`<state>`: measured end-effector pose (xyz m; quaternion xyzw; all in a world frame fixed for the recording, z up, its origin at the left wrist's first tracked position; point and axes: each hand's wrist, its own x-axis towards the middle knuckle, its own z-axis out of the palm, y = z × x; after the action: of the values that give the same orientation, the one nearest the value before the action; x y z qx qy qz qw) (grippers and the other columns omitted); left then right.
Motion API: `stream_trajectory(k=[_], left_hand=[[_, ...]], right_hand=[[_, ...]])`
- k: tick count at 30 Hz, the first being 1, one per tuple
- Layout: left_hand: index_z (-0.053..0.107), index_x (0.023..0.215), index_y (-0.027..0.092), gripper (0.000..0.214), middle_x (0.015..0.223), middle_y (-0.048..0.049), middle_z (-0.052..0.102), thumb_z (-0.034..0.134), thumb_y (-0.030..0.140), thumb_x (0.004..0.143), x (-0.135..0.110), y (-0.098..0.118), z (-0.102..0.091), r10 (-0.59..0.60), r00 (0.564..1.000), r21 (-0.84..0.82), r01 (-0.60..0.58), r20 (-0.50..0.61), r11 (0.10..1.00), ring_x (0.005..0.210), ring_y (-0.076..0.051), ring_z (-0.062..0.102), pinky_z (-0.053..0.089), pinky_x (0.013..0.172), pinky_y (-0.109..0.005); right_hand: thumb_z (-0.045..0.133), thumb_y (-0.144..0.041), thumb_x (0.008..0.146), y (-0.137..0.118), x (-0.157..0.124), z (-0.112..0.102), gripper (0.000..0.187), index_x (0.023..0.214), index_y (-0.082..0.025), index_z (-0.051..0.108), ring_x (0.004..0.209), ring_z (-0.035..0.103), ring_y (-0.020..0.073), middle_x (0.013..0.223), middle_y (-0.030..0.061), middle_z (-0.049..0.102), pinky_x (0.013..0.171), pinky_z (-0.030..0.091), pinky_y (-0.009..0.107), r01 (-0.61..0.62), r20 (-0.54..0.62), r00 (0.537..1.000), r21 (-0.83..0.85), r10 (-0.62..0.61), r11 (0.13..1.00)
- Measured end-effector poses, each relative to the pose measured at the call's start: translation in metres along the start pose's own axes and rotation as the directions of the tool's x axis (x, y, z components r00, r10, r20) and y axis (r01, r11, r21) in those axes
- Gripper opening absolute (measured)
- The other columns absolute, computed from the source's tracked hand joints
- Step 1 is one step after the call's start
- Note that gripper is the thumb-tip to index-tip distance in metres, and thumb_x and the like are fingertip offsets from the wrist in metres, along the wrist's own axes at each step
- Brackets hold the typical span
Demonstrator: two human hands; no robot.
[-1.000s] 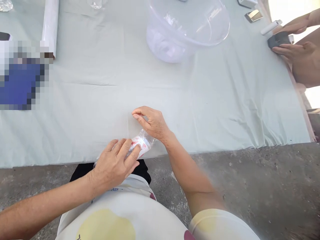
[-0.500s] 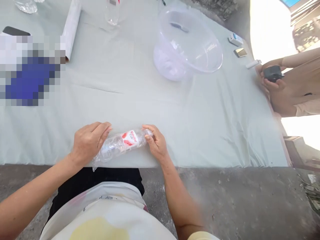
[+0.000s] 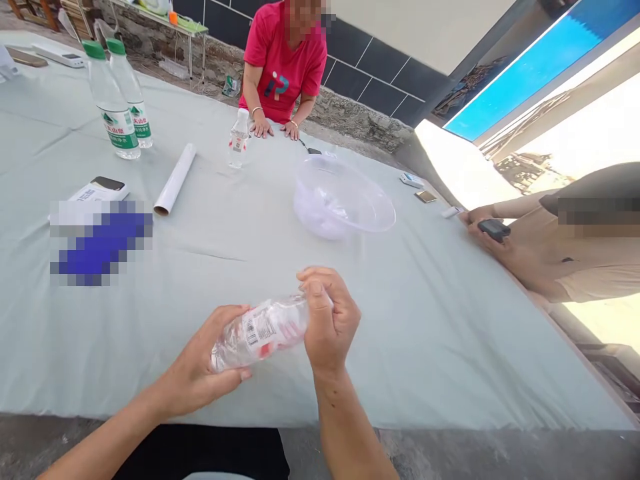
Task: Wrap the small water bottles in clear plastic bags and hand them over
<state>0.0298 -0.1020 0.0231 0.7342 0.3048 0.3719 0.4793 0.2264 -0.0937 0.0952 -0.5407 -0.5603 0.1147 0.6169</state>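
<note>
A clear plastic bottle (image 3: 267, 327) with a red and white label lies tilted between my two hands, above the pale tablecloth (image 3: 210, 273). It looks wrapped in thin clear film. My left hand (image 3: 210, 363) is closed around the bottle's lower left end, thumb below and fingers above. At the other end, my right hand (image 3: 330, 313) is wrapped around the upper part, which its fingers hide. Part of the label with a barcode faces up.
A clear plastic basin (image 3: 320, 230) stands beyond my hands. Farther off are a small bottle (image 3: 239, 140), a white roll (image 3: 175, 180) and two green-capped bottles (image 3: 117, 127). One person in red (image 3: 283, 73) leans on the far edge; another at right holds a dark device (image 3: 494, 230).
The bottle has risen off the table and turned, so its barcode side shows. My left hand now cups its end and my right hand wraps the other. The view has tilted up.
</note>
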Motion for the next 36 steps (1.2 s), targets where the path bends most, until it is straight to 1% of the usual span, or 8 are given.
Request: stream_trajectory(k=[2,5,11,14,18,24,30,36], left_hand=[[0.048,0.138,0.039,0.061,0.127,-0.0083,0.062,0.071,0.035,0.082,0.022,0.014,0.000,-0.089,0.992,-0.376,0.115,0.087,0.919,0.095,-0.023,0.069,0.061,0.071,-0.032],[0.050,0.131,0.035,0.065,0.103,-0.0047,0.068,0.076,0.051,0.074,0.055,0.024,0.012,-0.156,0.968,-0.787,0.252,0.198,0.563,0.071,-0.019,0.067,0.047,0.044,-0.022],[0.058,0.089,0.021,0.043,0.080,0.0024,0.062,0.078,0.056,0.074,0.104,0.004,0.043,-0.514,0.852,-0.976,0.188,0.105,0.113,0.056,-0.007,0.057,0.039,0.044,-0.017],[0.061,0.088,0.020,0.049,0.071,0.0028,0.060,0.074,0.065,0.076,0.113,-0.018,0.045,-0.586,0.804,-0.982,0.176,0.100,0.074,0.049,-0.006,0.051,0.032,0.039,-0.017],[0.065,0.103,0.021,0.055,0.084,-0.0009,0.067,0.069,0.070,0.079,0.116,-0.041,0.034,-0.505,0.850,-0.976,0.209,0.152,0.058,0.059,-0.009,0.059,0.043,0.047,-0.020],[0.052,0.132,0.021,0.066,0.109,-0.0110,0.071,0.078,0.052,0.080,0.117,-0.049,0.028,-0.439,0.849,-0.896,0.406,0.296,0.180,0.086,-0.019,0.070,0.054,0.071,-0.032],[0.061,0.120,0.017,0.046,0.101,-0.0093,0.071,0.078,0.039,0.083,0.118,-0.050,0.029,-0.430,0.832,-0.865,0.463,0.350,0.193,0.085,-0.018,0.070,0.052,0.072,-0.031],[0.062,0.118,0.017,0.038,0.102,-0.0085,0.070,0.075,0.035,0.087,0.120,-0.050,0.027,-0.433,0.820,-0.856,0.484,0.373,0.179,0.088,-0.018,0.069,0.051,0.072,-0.030]], right_hand=[[0.054,-0.031,0.095,-0.017,0.023,-0.007,0.018,0.080,-0.026,0.063,0.080,0.065,0.0204,0.084,0.0026,0.067,0.069,0.052,0.036,0.062,0.007,0.998,0.011,-0.062,0.998],[0.058,-0.032,0.094,-0.033,0.051,-0.012,0.013,0.082,-0.027,0.060,0.068,0.060,0.0181,0.075,0.0002,0.061,0.061,0.049,0.034,0.144,0.007,0.990,-0.060,-0.144,0.988],[0.059,-0.023,0.093,-0.017,0.059,0.012,0.018,0.078,-0.027,0.050,0.062,0.055,0.0165,0.068,-0.0014,0.057,0.058,0.042,0.032,0.406,-0.026,0.900,-0.314,-0.435,0.858],[0.053,-0.025,0.095,0.006,0.055,0.031,0.017,0.079,-0.027,0.049,0.061,0.055,0.0163,0.067,0.0000,0.058,0.056,0.042,0.032,0.441,0.073,0.892,-0.360,-0.446,0.822],[0.047,-0.034,0.097,0.031,0.073,0.049,0.020,0.079,-0.025,0.050,0.062,0.055,0.0159,0.069,0.0018,0.060,0.057,0.041,0.030,0.395,0.169,0.918,-0.403,-0.358,0.825],[0.043,-0.048,0.099,0.068,0.165,0.083,0.029,0.088,-0.023,0.054,0.091,0.062,0.0227,0.094,0.0091,0.064,0.074,0.049,0.033,0.329,0.253,0.938,-0.436,-0.236,0.838],[0.041,-0.055,0.101,0.121,0.273,0.122,0.035,0.096,-0.023,0.057,0.109,0.060,0.0267,0.109,0.0105,0.061,0.087,0.050,0.040,0.302,0.274,0.945,-0.522,-0.178,0.798],[0.056,-0.041,0.095,0.157,0.312,0.143,0.023,0.107,-0.022,0.061,0.115,0.060,0.0324,0.118,0.0130,0.061,0.099,0.046,0.054,0.167,0.276,0.961,-0.655,0.029,0.737]])
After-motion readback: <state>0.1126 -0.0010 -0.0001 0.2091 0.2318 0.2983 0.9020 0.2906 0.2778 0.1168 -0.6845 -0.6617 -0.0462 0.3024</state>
